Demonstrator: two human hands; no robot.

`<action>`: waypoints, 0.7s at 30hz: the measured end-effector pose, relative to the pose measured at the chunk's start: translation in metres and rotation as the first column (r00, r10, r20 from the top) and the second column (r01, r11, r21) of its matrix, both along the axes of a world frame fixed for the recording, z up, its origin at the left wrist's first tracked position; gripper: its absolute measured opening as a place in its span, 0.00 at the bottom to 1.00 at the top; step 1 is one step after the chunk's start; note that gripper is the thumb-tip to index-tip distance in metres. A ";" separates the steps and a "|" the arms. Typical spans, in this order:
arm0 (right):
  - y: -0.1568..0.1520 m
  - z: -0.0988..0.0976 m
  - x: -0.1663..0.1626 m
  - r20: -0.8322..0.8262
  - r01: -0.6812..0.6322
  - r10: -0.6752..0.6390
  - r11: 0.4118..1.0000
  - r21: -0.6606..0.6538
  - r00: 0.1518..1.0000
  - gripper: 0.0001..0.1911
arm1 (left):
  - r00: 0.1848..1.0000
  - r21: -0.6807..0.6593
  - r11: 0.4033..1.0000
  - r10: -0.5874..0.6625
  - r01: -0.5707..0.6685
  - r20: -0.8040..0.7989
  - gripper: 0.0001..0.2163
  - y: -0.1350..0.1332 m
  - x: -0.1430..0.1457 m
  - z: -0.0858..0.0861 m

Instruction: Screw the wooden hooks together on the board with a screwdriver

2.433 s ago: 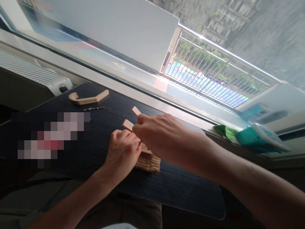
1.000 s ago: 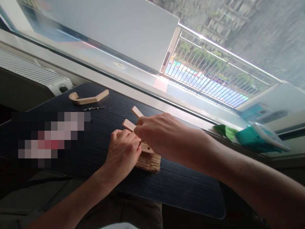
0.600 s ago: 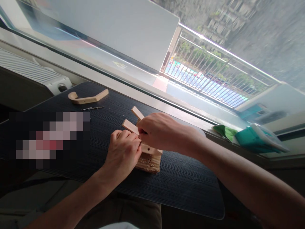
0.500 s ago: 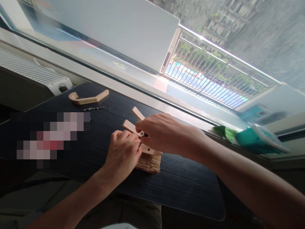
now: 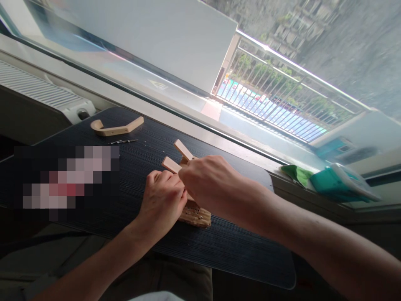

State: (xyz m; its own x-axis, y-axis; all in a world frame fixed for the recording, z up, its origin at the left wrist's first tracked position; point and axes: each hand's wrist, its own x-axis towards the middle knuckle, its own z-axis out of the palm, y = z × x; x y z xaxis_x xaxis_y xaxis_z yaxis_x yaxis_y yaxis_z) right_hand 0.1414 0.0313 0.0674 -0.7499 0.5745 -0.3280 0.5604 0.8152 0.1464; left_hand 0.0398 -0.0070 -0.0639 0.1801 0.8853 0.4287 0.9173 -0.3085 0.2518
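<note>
Two wooden prongs (image 5: 171, 164) jut past your left hand (image 5: 164, 194) and right hand (image 5: 208, 177), both curled above a block (image 5: 199, 217); what either grip pinches, I can't tell.

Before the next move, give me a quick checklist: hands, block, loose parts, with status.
1. Left hand at the wooden strips: ok.
2. Right hand grip secure: cannot tell, fingertips hidden.
3. Wooden block resting on the dark table: ok.
4. Working spot visible from the head view: not ok, hands cover it.
5. Curved wooden piece apart from both hands: ok.
6. Thin metal pieces apart from both hands: ok.
</note>
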 end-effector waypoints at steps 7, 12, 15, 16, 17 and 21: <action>-0.001 0.019 0.005 -0.050 -0.012 0.012 1.000 0.012 0.999 0.10 | 1.000 0.019 1.000 -0.012 0.012 0.014 0.05 0.000 0.000 0.003; -0.006 0.021 0.002 -0.003 -0.018 0.018 0.994 -0.108 1.000 0.11 | 1.000 0.005 1.000 -0.003 0.002 0.020 0.06 0.000 0.001 0.004; 0.000 0.013 0.004 -0.029 -0.021 0.018 0.994 -0.111 0.999 0.11 | 1.000 -0.020 1.000 -0.016 0.016 0.004 0.06 0.001 0.000 0.006; 0.002 0.011 0.006 -0.033 -0.013 0.010 0.994 -0.108 0.999 0.11 | 1.000 -0.024 0.999 -0.026 0.026 0.002 0.05 0.001 0.000 0.007; 0.004 0.010 0.007 -0.030 0.006 -0.010 0.994 -0.111 1.000 0.10 | 0.999 -0.027 0.999 -0.035 0.035 0.001 0.05 0.001 0.000 0.008; 0.011 0.015 0.010 -0.011 0.098 -0.100 0.988 -0.121 0.995 0.09 | 0.999 -0.050 0.998 -0.049 0.049 0.010 0.06 0.002 -0.002 0.010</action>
